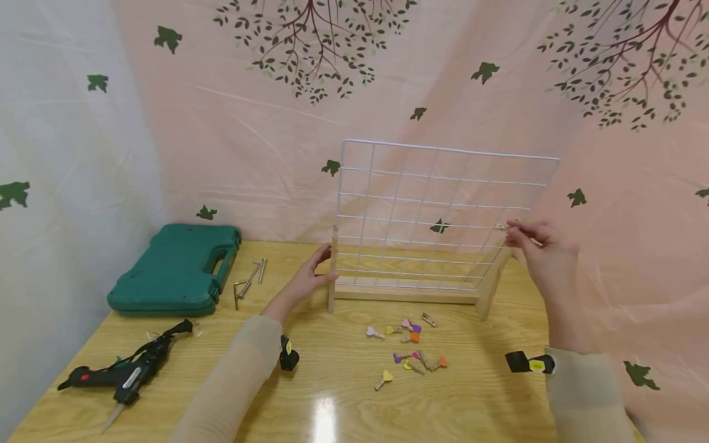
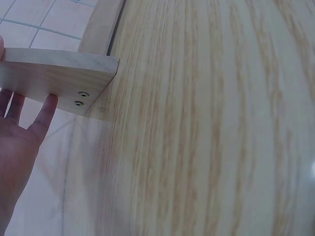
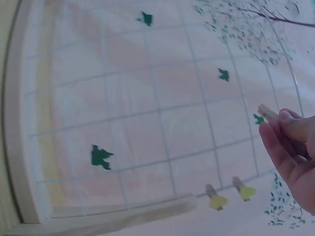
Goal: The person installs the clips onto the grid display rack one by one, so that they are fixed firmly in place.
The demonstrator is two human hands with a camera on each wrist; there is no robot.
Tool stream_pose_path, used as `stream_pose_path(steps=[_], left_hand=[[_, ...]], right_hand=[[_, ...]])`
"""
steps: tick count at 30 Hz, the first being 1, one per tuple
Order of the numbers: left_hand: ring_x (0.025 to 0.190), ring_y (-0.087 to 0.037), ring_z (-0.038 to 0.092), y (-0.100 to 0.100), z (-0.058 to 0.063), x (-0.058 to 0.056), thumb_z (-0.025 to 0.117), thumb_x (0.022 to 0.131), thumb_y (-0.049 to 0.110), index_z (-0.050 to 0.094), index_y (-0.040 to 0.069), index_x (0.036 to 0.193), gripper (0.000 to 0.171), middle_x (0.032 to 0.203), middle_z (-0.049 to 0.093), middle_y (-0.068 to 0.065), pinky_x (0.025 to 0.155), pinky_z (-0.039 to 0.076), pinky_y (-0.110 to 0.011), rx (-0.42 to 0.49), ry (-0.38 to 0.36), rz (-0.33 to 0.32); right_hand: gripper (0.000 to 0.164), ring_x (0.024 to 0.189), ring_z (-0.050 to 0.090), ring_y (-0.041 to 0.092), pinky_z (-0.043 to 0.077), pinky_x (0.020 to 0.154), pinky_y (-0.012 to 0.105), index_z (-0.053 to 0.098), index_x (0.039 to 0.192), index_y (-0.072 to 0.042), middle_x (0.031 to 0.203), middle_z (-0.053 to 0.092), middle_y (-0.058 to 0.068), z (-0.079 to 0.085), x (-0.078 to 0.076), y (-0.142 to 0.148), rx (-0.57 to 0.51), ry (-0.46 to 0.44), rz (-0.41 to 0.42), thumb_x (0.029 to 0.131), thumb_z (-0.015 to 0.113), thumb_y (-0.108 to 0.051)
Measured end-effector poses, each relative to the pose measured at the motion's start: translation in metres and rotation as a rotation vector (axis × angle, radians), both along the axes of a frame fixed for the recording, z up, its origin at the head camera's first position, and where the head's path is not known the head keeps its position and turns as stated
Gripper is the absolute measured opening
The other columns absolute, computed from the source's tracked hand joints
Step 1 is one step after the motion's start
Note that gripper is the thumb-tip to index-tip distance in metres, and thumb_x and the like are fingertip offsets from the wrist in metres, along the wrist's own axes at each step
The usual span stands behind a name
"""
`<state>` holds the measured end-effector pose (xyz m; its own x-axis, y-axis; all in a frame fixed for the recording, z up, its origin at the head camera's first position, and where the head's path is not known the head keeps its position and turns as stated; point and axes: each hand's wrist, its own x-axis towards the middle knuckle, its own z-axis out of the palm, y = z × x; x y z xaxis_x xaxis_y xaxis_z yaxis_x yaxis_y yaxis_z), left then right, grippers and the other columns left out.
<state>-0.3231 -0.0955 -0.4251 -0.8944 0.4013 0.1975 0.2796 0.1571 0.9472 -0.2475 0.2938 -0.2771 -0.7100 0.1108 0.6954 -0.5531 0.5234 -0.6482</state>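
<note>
A white wire grid (image 1: 437, 206) stands upright in a wooden stand (image 1: 404, 293). My left hand (image 1: 304, 280) grips the stand's left side board (image 1: 333, 271), thumb at its near edge. In the left wrist view, fingertips touch that board's outer face near two metal screw heads (image 2: 81, 98). At the grid's right side, my right hand (image 1: 545, 243) pinches a small wooden clothespin (image 3: 264, 110) between thumb and fingers. Two clothespins with yellow hearts (image 3: 217, 200) sit on the grid's edge in the right wrist view.
Several heart-topped mini clothespins (image 1: 410, 357) lie scattered before the stand. To the left are a green plastic case (image 1: 177, 271), a black glue gun (image 1: 133, 369) with its cable, and hex keys (image 1: 244, 286) with a bolt. A printed curtain (image 1: 266, 172) hangs behind the table.
</note>
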Motion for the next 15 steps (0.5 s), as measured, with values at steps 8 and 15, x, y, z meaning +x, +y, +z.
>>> stream_pose_path(steps=[8, 15], left_hand=[[0.134, -0.028, 0.017, 0.000, 0.001, 0.000, 0.059, 0.086, 0.012, 0.016, 0.015, 0.143, 0.072, 0.143, 0.026, -0.013, 0.099, 0.034, -0.048, 0.000, 0.013, -0.005], [0.134, -0.028, 0.018, 0.000, 0.001, 0.001, 0.058, 0.086, 0.009, 0.016, 0.015, 0.143, 0.071, 0.143, 0.026, -0.014, 0.098, 0.035, -0.048, -0.012, 0.017, -0.003]], right_hand=[[0.019, 0.065, 0.055, 0.000, 0.045, 0.060, 0.006, 0.071, 0.093, -0.007, 0.081, 0.066, -0.016, 0.008, -0.028, 0.040, -0.135, 0.119, -0.314, 0.076, 0.068, -0.015], [0.019, 0.060, 0.052, 0.000, 0.042, 0.056, 0.007, 0.072, 0.089, -0.006, 0.075, 0.064, -0.015, 0.009, -0.044, 0.049, -0.216, 0.151, -0.394, 0.075, 0.069, -0.018]])
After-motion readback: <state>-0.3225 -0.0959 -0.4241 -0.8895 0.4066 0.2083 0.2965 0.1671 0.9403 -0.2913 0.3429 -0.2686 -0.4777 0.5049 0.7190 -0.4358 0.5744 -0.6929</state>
